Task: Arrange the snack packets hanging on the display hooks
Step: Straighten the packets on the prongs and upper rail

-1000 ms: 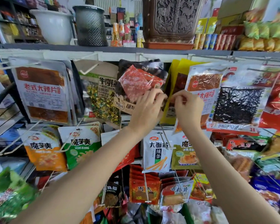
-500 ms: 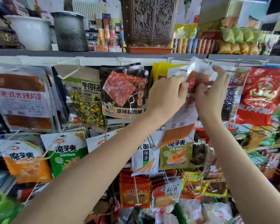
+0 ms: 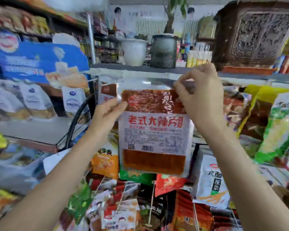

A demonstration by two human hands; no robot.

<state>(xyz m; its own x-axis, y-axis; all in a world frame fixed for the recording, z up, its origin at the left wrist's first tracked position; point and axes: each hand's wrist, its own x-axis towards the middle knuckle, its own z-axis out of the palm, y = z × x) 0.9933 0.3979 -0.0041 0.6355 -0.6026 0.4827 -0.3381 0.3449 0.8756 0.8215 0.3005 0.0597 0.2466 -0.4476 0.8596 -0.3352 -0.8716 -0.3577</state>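
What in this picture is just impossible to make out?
- Head view: the spicy strip packet's hanging hole and hook, hidden behind the right hand.
- The packet's small print, blurred.
- The left shelves' goods, smeared by motion.
- Lower packets, cut off by the bottom edge.

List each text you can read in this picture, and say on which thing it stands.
"老式大辣片": red letters on the white label of the clear packet that both hands hold.
"大面": partly readable on the white packet at lower right.
Fine print, the barcode, the blue sign and other packets: too blurred.
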